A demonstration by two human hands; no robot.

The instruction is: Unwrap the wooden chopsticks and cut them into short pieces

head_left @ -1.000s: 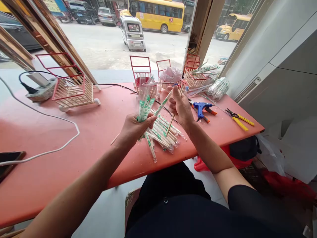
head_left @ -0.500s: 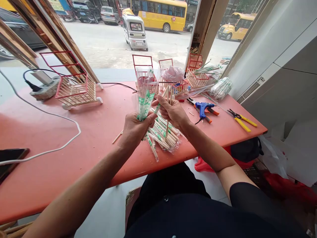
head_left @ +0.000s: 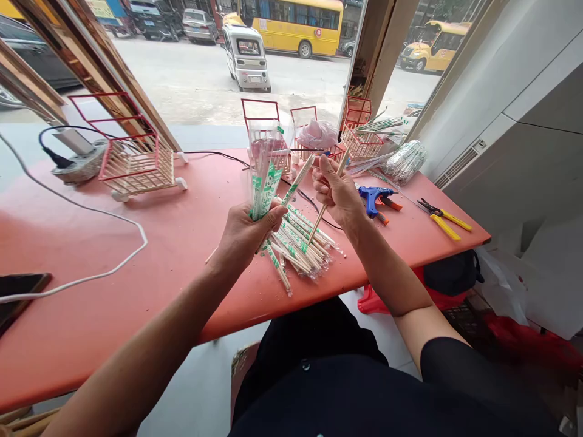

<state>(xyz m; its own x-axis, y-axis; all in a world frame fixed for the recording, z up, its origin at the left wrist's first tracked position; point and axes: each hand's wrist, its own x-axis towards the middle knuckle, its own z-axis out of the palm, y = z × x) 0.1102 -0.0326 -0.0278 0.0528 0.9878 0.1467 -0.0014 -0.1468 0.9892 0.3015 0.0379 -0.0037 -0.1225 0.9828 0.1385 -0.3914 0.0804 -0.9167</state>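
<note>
Within the right hand [head_left: 338,193], bare chopsticks [head_left: 318,222] slant downward.

"What's at the left edge of the bench [head_left: 91,328]?"
"A dark slab, probably a phone [head_left: 20,300], with a white cable [head_left: 145,235] lying across it."
"And toward the right corner?"
"Yellow-handled pliers [head_left: 444,224], with a blue glue gun [head_left: 371,197] farther in."
"Past the far edge?"
"Outside, a small white vehicle [head_left: 249,64], nearer than a yellow bus [head_left: 291,18]."
</note>
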